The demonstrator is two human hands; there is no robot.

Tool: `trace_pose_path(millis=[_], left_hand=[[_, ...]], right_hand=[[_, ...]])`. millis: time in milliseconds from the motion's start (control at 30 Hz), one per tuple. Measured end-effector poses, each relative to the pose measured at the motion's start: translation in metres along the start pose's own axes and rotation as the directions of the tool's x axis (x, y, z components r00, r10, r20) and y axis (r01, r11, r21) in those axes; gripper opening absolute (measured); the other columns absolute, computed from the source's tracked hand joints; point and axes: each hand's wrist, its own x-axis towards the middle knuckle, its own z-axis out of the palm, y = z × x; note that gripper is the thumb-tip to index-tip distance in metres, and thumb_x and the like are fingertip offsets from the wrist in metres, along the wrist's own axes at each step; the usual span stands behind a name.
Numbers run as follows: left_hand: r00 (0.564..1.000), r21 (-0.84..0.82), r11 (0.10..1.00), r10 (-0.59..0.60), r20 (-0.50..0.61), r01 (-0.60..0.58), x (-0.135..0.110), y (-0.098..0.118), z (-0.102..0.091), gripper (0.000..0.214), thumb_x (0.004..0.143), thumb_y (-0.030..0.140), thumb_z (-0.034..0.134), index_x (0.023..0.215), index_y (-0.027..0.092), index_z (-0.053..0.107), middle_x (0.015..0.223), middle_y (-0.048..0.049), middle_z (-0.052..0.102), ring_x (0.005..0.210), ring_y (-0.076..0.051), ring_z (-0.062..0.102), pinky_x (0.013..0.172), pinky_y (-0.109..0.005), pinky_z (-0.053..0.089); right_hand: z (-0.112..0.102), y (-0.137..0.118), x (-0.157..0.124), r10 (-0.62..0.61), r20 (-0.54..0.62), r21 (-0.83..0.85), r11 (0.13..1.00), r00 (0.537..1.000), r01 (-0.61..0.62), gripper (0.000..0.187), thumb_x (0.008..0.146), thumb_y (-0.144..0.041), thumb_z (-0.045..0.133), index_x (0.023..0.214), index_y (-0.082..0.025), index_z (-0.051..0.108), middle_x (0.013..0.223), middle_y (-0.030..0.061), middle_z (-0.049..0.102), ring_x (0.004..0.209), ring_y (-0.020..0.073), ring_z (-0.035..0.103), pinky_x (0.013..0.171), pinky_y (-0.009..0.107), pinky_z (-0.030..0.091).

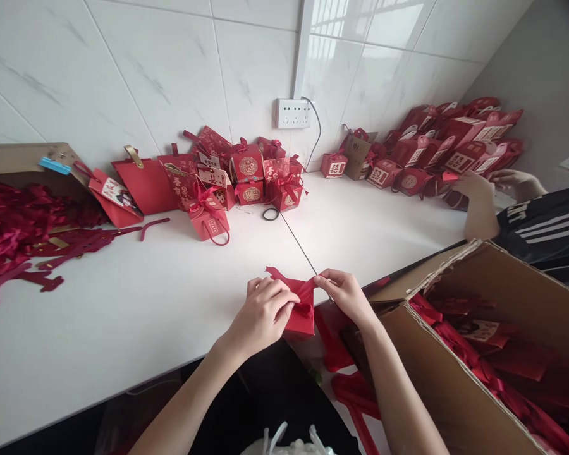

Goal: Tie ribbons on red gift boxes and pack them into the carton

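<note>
A small red gift box (299, 323) sits at the table's front edge, close to my body. A red ribbon (305, 309) is looped over its top. My left hand (270, 309) bends over the box from the left, its fingers pinching the ribbon near the knot. With thumb and forefinger pressed together, my right hand (344, 292) holds a ribbon end out at the box's upper right corner. Another ribbon tail (272, 272) sticks up behind my left fingers. The underside of my left fingers is partly hidden.
Decorated red boxes (246, 165) line the wall, with a black hair tie (270, 214) nearby. An open carton (455, 272) of red boxes stands at right. Ribbons (19, 221) spill from a left carton. A co-worker's hands (474, 189) handle something red beside a box pile (455, 139).
</note>
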Motion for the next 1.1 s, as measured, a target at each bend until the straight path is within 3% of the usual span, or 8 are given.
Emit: trace_pose_path(millis=[233, 500, 667, 800, 900, 967, 1033, 1100], left_hand=[[0.999, -0.049, 0.998, -0.051, 0.000, 0.051, -0.001, -0.002, 0.000, 0.021, 0.087, 0.012, 0.045, 0.088, 0.020, 0.064, 0.082, -0.0017, 0.063, 0.082, -0.016, 0.055, 0.087, -0.038, 0.035], [0.990, -0.107, 0.986, -0.118, 0.076, 0.125, 0.001, -0.002, -0.002, 0.018, 0.085, 0.011, 0.048, 0.085, 0.020, 0.063, 0.083, -0.0005, 0.062, 0.083, -0.016, 0.056, 0.087, -0.038, 0.034], [0.988, -0.128, 0.982, -0.132, 0.076, 0.141, 0.003, 0.000, -0.001, 0.018, 0.084, 0.010, 0.048, 0.085, 0.021, 0.063, 0.082, 0.0001, 0.062, 0.084, -0.016, 0.056, 0.088, -0.038, 0.034], [0.986, -0.148, 0.978, -0.134, 0.100, 0.148, 0.002, 0.001, -0.003, 0.018, 0.085, 0.012, 0.047, 0.087, 0.022, 0.061, 0.083, 0.0002, 0.062, 0.085, -0.017, 0.057, 0.088, -0.039, 0.035], [0.992, -0.218, 0.968, -0.129, -0.007, 0.124, -0.005, -0.005, -0.007, 0.021, 0.085, 0.019, 0.050, 0.106, 0.022, 0.055, 0.099, -0.0043, 0.061, 0.096, -0.019, 0.055, 0.091, -0.037, 0.038], [0.974, -0.269, 0.951, -0.193, -0.118, 0.156, -0.011, -0.011, -0.012, 0.026, 0.084, 0.026, 0.052, 0.109, 0.020, 0.050, 0.102, -0.0066, 0.057, 0.097, -0.020, 0.054, 0.088, -0.035, 0.042], [0.942, -0.288, 0.919, -0.313, -0.120, 0.269, -0.016, -0.015, -0.016, 0.018, 0.084, 0.033, 0.051, 0.098, 0.020, 0.050, 0.091, -0.0042, 0.055, 0.087, -0.018, 0.054, 0.081, -0.033, 0.045], [0.903, -0.269, 0.874, -0.428, -0.030, 0.405, -0.017, -0.017, -0.018, 0.019, 0.084, 0.040, 0.050, 0.085, 0.021, 0.049, 0.081, -0.0014, 0.053, 0.078, -0.017, 0.053, 0.074, -0.031, 0.046]], right_hand=[[0.008, -0.005, 0.021, -0.058, 0.032, -0.014, 0.998, 0.998, 0.058, 0.037, 0.078, -0.055, 0.060, 0.072, -0.018, 0.063, 0.072, 0.0044, 0.066, 0.072, 0.0187, 0.059, 0.069, 0.031, 0.046], [0.022, -0.007, 0.029, 0.002, -0.059, -0.132, 0.991, 0.998, -0.010, 0.033, 0.083, -0.046, 0.053, 0.063, -0.020, 0.054, 0.060, 0.0020, 0.060, 0.055, 0.0152, 0.057, 0.057, 0.029, 0.048], [0.025, -0.006, 0.035, 0.048, -0.079, -0.096, 0.994, 0.996, -0.055, 0.029, 0.084, -0.042, 0.054, 0.063, -0.022, 0.050, 0.064, 0.0028, 0.060, 0.056, 0.0170, 0.061, 0.050, 0.028, 0.050], [0.020, -0.002, 0.030, 0.048, -0.112, -0.104, 0.993, 0.993, -0.060, 0.022, 0.086, -0.042, 0.051, 0.078, -0.021, 0.052, 0.075, 0.0052, 0.063, 0.062, 0.0187, 0.064, 0.053, 0.031, 0.054], [0.010, 0.001, 0.007, -0.118, -0.293, -0.198, 0.978, 0.949, 0.061, 0.033, 0.088, -0.052, 0.046, 0.100, -0.021, 0.050, 0.097, 0.0108, 0.063, 0.082, 0.0227, 0.065, 0.065, 0.035, 0.056], [0.005, 0.002, -0.015, -0.297, -0.330, -0.352, 0.919, 0.896, 0.176, 0.042, 0.087, -0.059, 0.043, 0.102, -0.021, 0.051, 0.100, 0.0120, 0.060, 0.085, 0.0230, 0.062, 0.071, 0.037, 0.054], [0.005, 0.001, -0.038, -0.430, -0.227, -0.462, 0.837, 0.874, 0.292, 0.050, 0.084, -0.067, 0.044, 0.099, -0.021, 0.054, 0.094, 0.0100, 0.059, 0.079, 0.0213, 0.060, 0.071, 0.037, 0.053], [0.011, 0.000, -0.054, -0.481, -0.094, -0.487, 0.786, 0.871, 0.381, 0.053, 0.078, -0.070, 0.049, 0.095, -0.021, 0.055, 0.087, 0.0070, 0.058, 0.073, 0.0188, 0.058, 0.066, 0.034, 0.053]])
